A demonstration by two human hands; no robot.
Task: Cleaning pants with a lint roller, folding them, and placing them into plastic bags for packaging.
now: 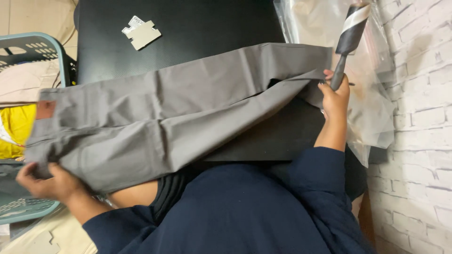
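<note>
We see grey trousers (pixel 155 117) spread lengthwise across a black table (pixel 197 23), the waistband end hanging off the table's left edge and the leg ends reaching the table's right side. The left hand (pixel 47 181) is at the waistband, off the table's near-left corner, fingers curled shut on the fabric edge there. The right hand (pixel 335 96) is at the leg cuffs by the table's right edge, fingers closed around the thin handle of a lint roller (pixel 349 35), which sticks up and away from us; the same hand also seems to touch the cuff, though we cannot tell if it pinches the cloth. A brown patch (pixel 45 109) sits on the waistband. A small cardboard tag (pixel 141 32) lies on the table's far side, well apart from the trousers. A clear plastic bag (pixel 376 108) hangs right of the table against a white brick wall (pixel 419 141). A teal laundry basket (pixel 33 51) with yellow cloth (pixel 14 129) sits left of the table.
</note>
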